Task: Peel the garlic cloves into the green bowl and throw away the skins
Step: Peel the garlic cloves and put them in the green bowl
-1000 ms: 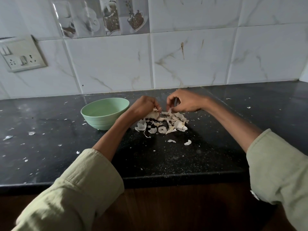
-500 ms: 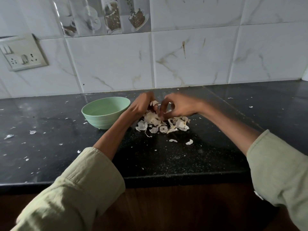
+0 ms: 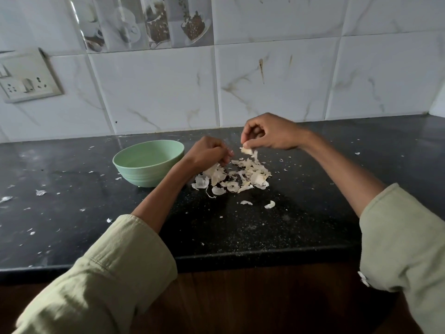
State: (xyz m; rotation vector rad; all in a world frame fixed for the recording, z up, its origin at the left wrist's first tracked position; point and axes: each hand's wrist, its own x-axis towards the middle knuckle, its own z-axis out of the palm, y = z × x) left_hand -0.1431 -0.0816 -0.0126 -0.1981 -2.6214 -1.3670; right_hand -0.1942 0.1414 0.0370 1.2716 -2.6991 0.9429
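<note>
Right hand (image 3: 272, 133) pinches garlic skin scrap (image 3: 248, 150) above skin pile (image 3: 240, 175). Left hand (image 3: 208, 153) curled at pile's left edge, contents hidden. Green bowl (image 3: 148, 162) beside left wrist; no cloves visible inside. Skins not yet discarded.

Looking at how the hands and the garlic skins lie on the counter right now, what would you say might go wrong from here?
The right hand pinches a skin piece above the skin pile; dropped, it may drift onto the black counter, already flecked. The left hand grips skins close to the green bowl; scraps could fall in.
</note>
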